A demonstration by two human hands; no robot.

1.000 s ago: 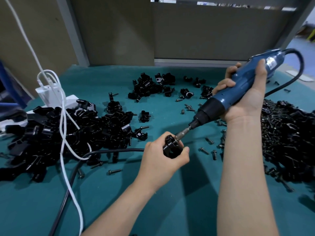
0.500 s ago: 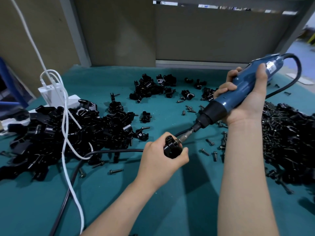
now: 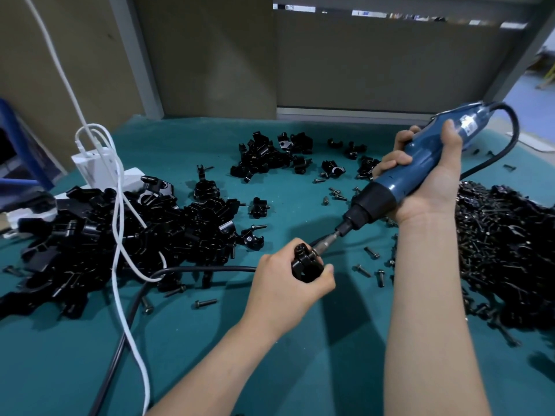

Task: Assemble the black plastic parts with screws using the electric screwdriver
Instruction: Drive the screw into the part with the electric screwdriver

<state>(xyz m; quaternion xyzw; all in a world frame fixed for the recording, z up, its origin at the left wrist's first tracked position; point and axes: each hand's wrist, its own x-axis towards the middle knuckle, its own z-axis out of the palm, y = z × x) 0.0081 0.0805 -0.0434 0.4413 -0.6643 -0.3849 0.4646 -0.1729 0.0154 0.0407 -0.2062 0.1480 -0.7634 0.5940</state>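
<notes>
Nearest: left hand [image 3: 285,283], raised just above the green tabletop [image 3: 345,340], fingers curled tight round a small black plastic part [image 3: 306,264]. Set against that part's upper right edge, apparently on a screw head too small to make out: the metal bit [image 3: 327,241] of the blue electric screwdriver [image 3: 420,169], slanting down from upper right. Farther up: right hand [image 3: 432,187], wrapped fully round the tool's barrel, thumb laid along its top. Little altered against half a second and a second back: same grips, bit kept on the same spot, tool hand only slightly lower in view. Judged therefore as mid-drive, the screw probably seating and this joint near done. Around the hands: loose screws [image 3: 372,252] between the forearms, black power cord [image 3: 195,269] and white cable [image 3: 120,205] trailing left. Beyond: heap of black parts [image 3: 105,235] at left, dense heap of screws [image 3: 504,244] at right, smaller cluster [image 3: 264,157] toward the far edge, well apart from the work.
</notes>
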